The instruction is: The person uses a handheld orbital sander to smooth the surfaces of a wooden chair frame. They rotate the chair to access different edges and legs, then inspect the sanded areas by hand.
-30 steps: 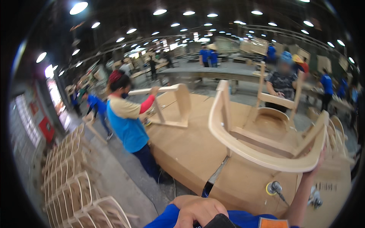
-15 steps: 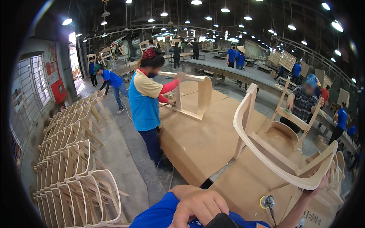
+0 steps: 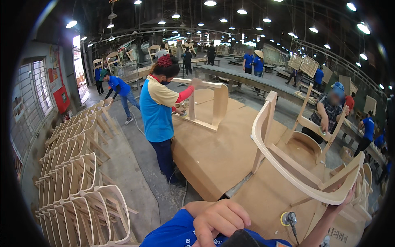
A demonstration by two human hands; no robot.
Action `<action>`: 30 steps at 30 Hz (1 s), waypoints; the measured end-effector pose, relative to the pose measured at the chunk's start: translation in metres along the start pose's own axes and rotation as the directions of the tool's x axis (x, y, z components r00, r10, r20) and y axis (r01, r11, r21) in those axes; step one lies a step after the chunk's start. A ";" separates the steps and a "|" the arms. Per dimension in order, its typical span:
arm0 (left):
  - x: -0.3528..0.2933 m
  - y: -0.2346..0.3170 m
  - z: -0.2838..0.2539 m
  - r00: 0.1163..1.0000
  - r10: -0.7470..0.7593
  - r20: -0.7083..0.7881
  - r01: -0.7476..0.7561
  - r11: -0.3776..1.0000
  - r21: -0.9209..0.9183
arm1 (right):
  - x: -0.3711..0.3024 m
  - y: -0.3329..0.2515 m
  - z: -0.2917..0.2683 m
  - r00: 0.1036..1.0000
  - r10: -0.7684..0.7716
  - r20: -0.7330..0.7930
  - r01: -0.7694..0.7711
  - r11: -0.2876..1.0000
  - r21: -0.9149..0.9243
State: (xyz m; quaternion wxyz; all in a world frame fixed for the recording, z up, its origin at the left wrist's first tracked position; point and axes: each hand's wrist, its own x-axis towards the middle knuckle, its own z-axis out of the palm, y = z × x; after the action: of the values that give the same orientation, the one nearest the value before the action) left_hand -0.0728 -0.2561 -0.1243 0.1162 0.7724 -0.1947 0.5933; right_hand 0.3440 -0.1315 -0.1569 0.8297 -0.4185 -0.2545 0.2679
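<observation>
My left hand (image 3: 222,221) is drawn up close to my chest, its fingers curled. A dark object just below it is cut off by the lower edge, and whatever the fingers hold is hidden. My right hand (image 3: 348,198) grips the near right corner of a pale wooden chair frame (image 3: 296,175), behind its curved rail. This frame rests tilted on the brown-covered worktable (image 3: 214,164). Between my arms, a small sander (image 3: 289,219) with a yellow pad and a cord lies on the table.
Across the table, one co-worker (image 3: 158,111) steadies another chair frame (image 3: 214,105). At the right, a second co-worker (image 3: 329,109) bends over an upright chair frame (image 3: 308,136). Rows of stacked chair frames (image 3: 78,181) line the left floor. A long grey table (image 3: 247,80) runs behind.
The right co-worker's hand has slid down and right along their chair frame. The near left co-worker's head has turned slightly. My hands stay nearly where they were.
</observation>
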 end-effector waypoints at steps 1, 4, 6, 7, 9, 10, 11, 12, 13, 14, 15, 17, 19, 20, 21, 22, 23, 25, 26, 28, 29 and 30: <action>-0.001 0.001 -0.001 1.000 -0.006 0.021 0.006 1.000 0.030 | 0.001 0.001 -0.001 1.000 0.006 0.002 -0.006 1.000 0.003; -0.005 -0.001 -0.004 0.999 0.037 0.039 -0.038 0.999 0.032 | 0.005 0.004 -0.004 0.999 -0.021 0.040 0.021 1.000 0.011; -0.008 -0.003 -0.004 0.998 0.062 0.029 -0.062 0.998 0.019 | 0.006 0.006 -0.006 0.993 -0.079 0.082 0.075 0.996 0.053; -0.009 -0.003 -0.003 0.998 0.062 0.021 -0.063 0.998 0.014 | 0.006 0.006 -0.006 0.995 -0.080 0.064 0.079 0.996 0.030; -0.010 -0.005 0.000 0.998 0.060 -0.012 -0.060 0.998 0.010 | 0.007 0.007 -0.007 0.997 -0.074 0.034 0.074 0.997 0.005; -0.009 -0.006 0.002 0.998 0.057 -0.038 -0.057 0.998 0.014 | 0.007 0.007 -0.007 0.996 -0.085 0.022 0.085 0.996 -0.030; -0.007 -0.009 0.004 0.996 0.054 -0.064 -0.053 0.998 0.018 | 0.008 0.007 -0.007 0.996 -0.083 0.023 0.084 0.996 -0.043; -0.005 -0.011 0.005 0.995 0.069 -0.075 -0.067 0.998 0.019 | 0.009 0.007 -0.008 0.995 -0.083 0.056 0.084 0.996 -0.027; -0.001 -0.015 0.005 0.993 0.081 -0.086 -0.080 0.997 0.021 | 0.010 0.007 -0.009 0.995 -0.086 0.047 0.087 0.996 -0.029; 0.002 -0.017 0.004 0.991 0.093 -0.099 -0.091 0.996 0.026 | 0.011 0.007 -0.010 0.993 -0.091 0.072 0.092 0.996 -0.002; 0.006 -0.018 0.004 0.985 0.133 -0.108 -0.133 0.991 0.013 | 0.013 0.008 -0.011 0.990 -0.098 0.098 0.096 0.995 0.022; 0.012 -0.019 0.002 0.968 0.210 -0.138 -0.215 0.977 -0.019 | 0.017 0.011 -0.013 0.989 -0.093 0.112 0.090 0.995 0.034; 0.014 -0.010 -0.006 0.996 0.071 -0.058 -0.067 0.995 0.067 | 0.021 0.013 -0.016 0.991 -0.083 0.104 0.078 0.996 0.047; 0.015 -0.007 -0.009 1.000 -0.001 -0.025 0.004 0.995 0.102 | 0.023 0.015 -0.016 0.993 -0.074 0.094 0.070 0.996 0.052; 0.016 -0.008 -0.009 0.995 0.090 -0.041 -0.086 0.993 0.086 | 0.024 0.015 -0.017 0.994 -0.066 0.082 0.062 0.997 0.051; 0.016 -0.009 -0.010 0.982 0.175 -0.065 -0.170 0.983 0.076 | 0.025 0.015 -0.018 0.994 -0.073 0.077 0.069 0.996 0.055; 0.017 -0.010 -0.010 0.963 0.251 -0.095 -0.244 0.967 0.076 | 0.025 0.015 -0.018 0.994 -0.073 0.078 0.069 0.996 0.054; 0.022 -0.008 -0.011 0.977 0.215 -0.012 -0.212 0.970 0.122 | 0.024 0.013 -0.018 0.995 -0.062 0.073 0.062 0.998 0.006; 0.025 -0.009 -0.011 0.976 0.220 0.005 -0.218 0.967 0.132 | 0.022 0.012 -0.018 0.995 -0.080 0.065 0.081 0.997 -0.012; 0.030 -0.013 -0.010 0.969 0.248 -0.002 -0.245 0.960 0.136 | 0.020 0.010 -0.015 0.993 -0.087 0.076 0.090 0.995 -0.031; 0.031 -0.015 -0.008 0.963 0.269 -0.032 -0.263 0.956 0.132 | 0.019 0.009 -0.014 0.994 -0.086 0.066 0.086 0.996 -0.007; 0.032 -0.017 -0.008 0.967 0.255 0.002 -0.255 0.964 0.069 | 0.018 0.009 -0.013 0.993 -0.078 0.091 0.077 0.997 0.015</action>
State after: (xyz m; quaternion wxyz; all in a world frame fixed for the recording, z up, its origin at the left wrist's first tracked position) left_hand -0.0651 -0.2432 -0.0909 0.0128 0.7425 -0.2714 0.6122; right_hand 0.3634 -0.1217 -0.1677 0.8292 -0.3909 -0.3068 0.2558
